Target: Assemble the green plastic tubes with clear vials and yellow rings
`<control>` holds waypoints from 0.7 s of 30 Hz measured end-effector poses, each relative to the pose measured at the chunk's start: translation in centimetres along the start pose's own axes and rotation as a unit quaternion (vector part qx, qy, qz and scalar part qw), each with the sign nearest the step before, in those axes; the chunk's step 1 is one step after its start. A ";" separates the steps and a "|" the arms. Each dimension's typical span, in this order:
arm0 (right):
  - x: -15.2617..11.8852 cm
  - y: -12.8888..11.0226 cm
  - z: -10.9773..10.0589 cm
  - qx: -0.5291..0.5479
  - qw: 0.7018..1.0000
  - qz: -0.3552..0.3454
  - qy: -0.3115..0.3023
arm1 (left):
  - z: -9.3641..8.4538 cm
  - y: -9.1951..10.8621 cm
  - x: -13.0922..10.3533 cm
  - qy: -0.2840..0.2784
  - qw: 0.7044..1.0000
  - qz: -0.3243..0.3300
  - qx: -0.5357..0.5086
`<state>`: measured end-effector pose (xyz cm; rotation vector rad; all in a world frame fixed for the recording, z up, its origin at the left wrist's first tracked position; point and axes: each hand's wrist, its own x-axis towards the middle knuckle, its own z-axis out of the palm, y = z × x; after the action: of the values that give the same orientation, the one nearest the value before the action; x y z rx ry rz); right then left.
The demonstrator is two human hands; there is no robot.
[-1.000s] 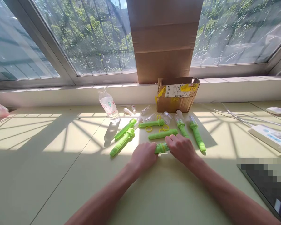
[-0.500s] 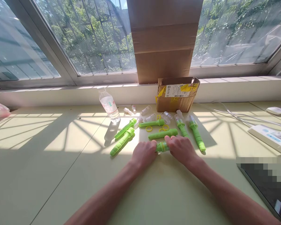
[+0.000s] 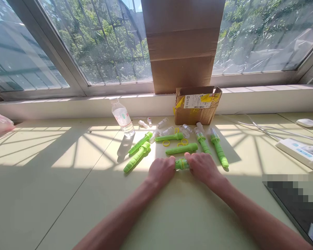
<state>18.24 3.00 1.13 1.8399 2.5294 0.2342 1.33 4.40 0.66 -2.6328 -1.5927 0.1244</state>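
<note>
My left hand [image 3: 161, 170] is closed round the left end of a green tube [image 3: 182, 164], and my right hand [image 3: 200, 166] grips its clear right end. Only the tube's middle shows between my fists. Just beyond lies a green tube without a cap [image 3: 182, 149], with another [image 3: 169, 137] behind it. Two more green tubes [image 3: 137, 157] [image 3: 140, 143] lie to the left. On the right are two green tubes with clear caps [image 3: 219, 149] [image 3: 203, 141]. Yellow rings [image 3: 166, 143] and loose clear caps [image 3: 168, 131] lie among them.
A water bottle [image 3: 123, 118] stands at the back left, near two small white-capped pieces [image 3: 143, 124]. Behind the tubes is an open cardboard box [image 3: 197, 107]. A power strip [image 3: 301, 152], cables and a dark device [image 3: 294, 205] are at the right; a pink bag [image 3: 0, 124] is far left.
Both hands still hold the tube in nearly the same place. The whole view has shifted very slightly.
</note>
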 end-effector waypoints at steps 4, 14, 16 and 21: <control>0.1 -0.2 1.1 -0.004 0.999 0.036 0.041 | 0.3 -0.2 0.1 0.021 1.000 0.010 0.017; -0.1 -0.7 2.4 0.074 0.953 0.057 0.287 | 1.1 -0.6 0.2 0.113 0.992 -0.042 -0.040; 0.0 -0.7 2.7 0.089 0.939 0.058 0.328 | 1.3 -0.6 0.1 0.138 0.987 -0.040 -0.067; 0.4 -0.3 3.5 0.133 0.902 0.072 0.405 | 1.6 -0.4 -0.1 0.224 0.966 0.052 -0.115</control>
<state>18.16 3.69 -2.36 2.4283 3.0362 0.8616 0.78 4.55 -0.93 -2.6415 -1.3840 -0.6422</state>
